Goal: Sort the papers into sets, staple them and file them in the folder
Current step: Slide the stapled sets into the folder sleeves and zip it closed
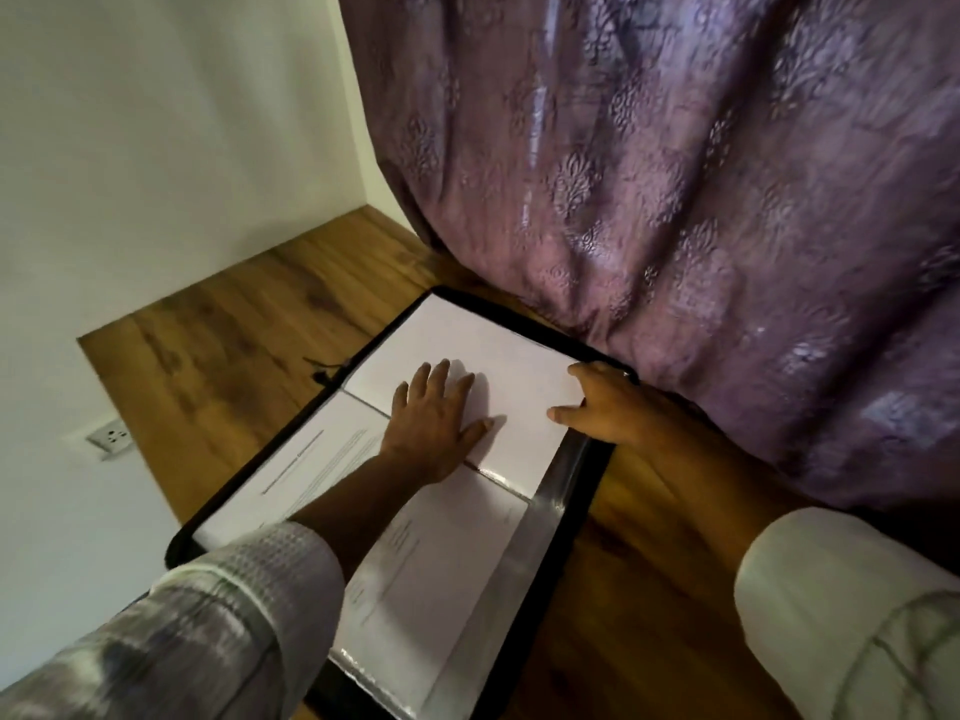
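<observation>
Filing step, apparently: left grip (434, 426) spread flat on paper (467, 335) in folder (569, 532); right grip (597, 407) pinches its edge; next, seat it squarely

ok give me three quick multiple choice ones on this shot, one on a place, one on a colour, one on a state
1. Where does the left hand lie?
A. on a blank sheet in the folder
B. on a keyboard
C. on a stapler

2. What colour is the curtain?
A. green
B. purple
C. yellow

3. How is the folder?
A. zipped shut
B. open flat on the desk
C. standing upright

Answers: 1 A, the palm rests flat on the white sheet; 2 B, the patterned fabric is purple; 3 B, both halves lie spread with papers showing.
</observation>
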